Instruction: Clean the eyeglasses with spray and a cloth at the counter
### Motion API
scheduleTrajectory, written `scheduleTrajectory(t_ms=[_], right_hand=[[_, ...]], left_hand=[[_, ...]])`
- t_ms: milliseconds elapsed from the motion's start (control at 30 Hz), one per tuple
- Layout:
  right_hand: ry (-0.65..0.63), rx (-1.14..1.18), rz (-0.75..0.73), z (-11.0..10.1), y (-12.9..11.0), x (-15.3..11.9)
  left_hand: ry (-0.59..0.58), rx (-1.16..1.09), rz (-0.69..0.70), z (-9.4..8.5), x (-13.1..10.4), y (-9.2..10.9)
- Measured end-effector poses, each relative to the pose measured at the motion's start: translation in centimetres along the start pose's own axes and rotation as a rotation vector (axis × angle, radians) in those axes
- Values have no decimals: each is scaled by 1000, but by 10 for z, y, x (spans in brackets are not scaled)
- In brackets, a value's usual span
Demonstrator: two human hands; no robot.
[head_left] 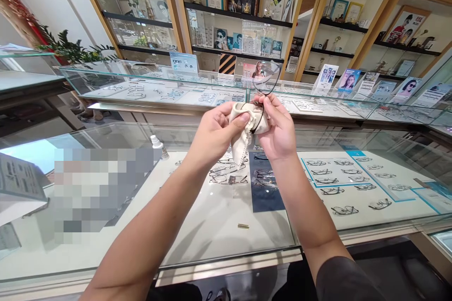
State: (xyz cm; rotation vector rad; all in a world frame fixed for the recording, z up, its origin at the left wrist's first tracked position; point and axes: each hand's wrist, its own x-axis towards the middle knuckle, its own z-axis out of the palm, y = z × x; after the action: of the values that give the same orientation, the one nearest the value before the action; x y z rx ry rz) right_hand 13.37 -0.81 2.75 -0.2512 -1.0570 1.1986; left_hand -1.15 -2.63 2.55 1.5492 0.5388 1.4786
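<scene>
Both my hands are raised above a glass display case, close together. A pair of dark-rimmed eyeglasses (265, 93) is tilted between them, one lens sticking up above the fingers. My left hand (219, 129) is closed on a cream cleaning cloth (241, 148) with a zigzag edge, its thumb pressing the cloth over the lower lens. My right hand (280, 127) pinches the frame of the eyeglasses near the middle. Part of the cloth wraps behind the lower lens, and a corner of it hangs down. The temples of the eyeglasses are mostly hidden.
Rows of eyeglass frames (332, 191) lie inside the glass case (226, 249) below. A white spray bottle (157, 143) stands on the left, near a blurred-out patch. Leaflet stands (21, 181) are at the far left. Behind runs another showcase (169, 75) with cards on it.
</scene>
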Motion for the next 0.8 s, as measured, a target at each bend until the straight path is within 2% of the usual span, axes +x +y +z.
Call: scheduleTrajectory(t_ms=[233, 367, 467, 600, 700, 800], right_hand=[[125, -21, -9, -3, -7, 3], [111, -15, -62, -12, -13, 8], [51, -33, -45, -17, -18, 10], [-19, -114, 24, -20, -26, 8], [-93, -191, 75, -21, -32, 7], [-184, -270, 119, -24, -36, 6]], left_hand=[[44, 116, 33, -7, 3, 4], [29, 210, 67, -19, 5, 13], [9, 332, 59, -37, 5, 26], [-62, 603, -56, -68, 4, 38], [-53, 704, -100, -94, 4, 30], [81, 724, -86, -125, 8, 11]])
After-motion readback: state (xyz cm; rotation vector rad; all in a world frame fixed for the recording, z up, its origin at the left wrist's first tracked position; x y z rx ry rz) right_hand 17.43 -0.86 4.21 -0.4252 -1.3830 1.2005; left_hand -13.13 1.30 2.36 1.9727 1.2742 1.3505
